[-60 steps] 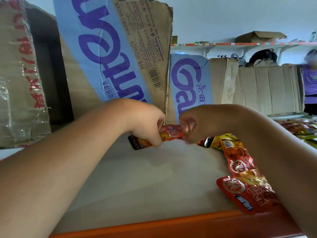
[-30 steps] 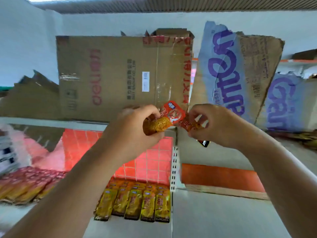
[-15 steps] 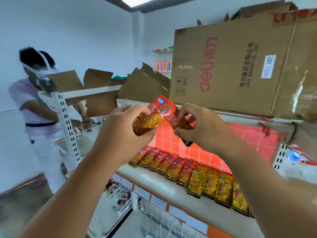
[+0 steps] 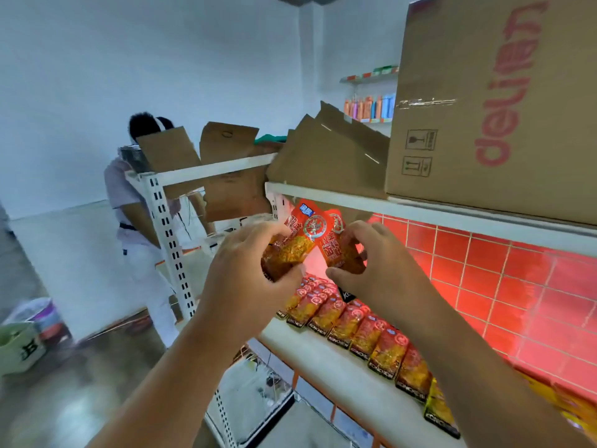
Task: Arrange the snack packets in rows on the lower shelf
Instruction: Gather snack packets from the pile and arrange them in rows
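The lower shelf, lower right, already carries a row of packets; at centre, left hand and right hand grip two more packets, unplaced.

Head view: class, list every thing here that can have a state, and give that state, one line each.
Left hand: gripping a red snack packet, held in the air.
Right hand: pinching a second red packet beside the first.
Packet row: lying flat, side by side on the lower shelf.
Deli box: standing on the upper shelf.
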`<control>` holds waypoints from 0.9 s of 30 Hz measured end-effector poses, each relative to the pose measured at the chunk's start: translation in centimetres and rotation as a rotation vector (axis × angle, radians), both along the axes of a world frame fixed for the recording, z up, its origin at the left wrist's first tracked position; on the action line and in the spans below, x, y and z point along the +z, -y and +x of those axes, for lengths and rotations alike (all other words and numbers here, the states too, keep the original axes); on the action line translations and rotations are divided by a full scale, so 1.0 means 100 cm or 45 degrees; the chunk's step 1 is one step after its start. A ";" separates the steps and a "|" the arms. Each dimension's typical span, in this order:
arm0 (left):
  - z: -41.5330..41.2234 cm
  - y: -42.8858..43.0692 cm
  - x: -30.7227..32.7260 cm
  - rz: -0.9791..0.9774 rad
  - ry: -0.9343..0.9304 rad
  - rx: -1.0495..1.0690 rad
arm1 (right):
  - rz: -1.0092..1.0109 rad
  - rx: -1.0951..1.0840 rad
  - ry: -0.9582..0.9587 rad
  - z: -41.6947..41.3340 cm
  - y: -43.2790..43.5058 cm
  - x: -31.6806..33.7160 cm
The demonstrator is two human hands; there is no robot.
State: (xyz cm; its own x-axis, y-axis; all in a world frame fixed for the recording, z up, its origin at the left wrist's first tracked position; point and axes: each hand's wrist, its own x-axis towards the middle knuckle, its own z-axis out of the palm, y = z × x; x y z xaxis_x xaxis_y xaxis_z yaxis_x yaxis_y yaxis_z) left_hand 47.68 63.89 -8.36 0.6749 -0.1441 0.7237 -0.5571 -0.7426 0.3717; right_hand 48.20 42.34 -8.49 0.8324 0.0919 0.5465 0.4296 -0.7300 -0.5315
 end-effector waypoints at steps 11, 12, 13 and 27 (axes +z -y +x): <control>0.101 0.040 -0.055 -0.021 -0.145 0.037 | -0.008 -0.091 -0.137 0.092 0.051 -0.059; 0.108 0.043 -0.069 -0.010 -0.191 0.034 | -0.021 -0.109 -0.174 0.097 0.053 -0.070; 0.113 0.045 -0.084 0.003 -0.234 0.030 | -0.038 -0.132 -0.215 0.101 0.055 -0.081; 0.197 0.054 -0.234 0.307 -0.573 0.013 | -0.228 -0.520 -0.710 0.125 0.028 -0.210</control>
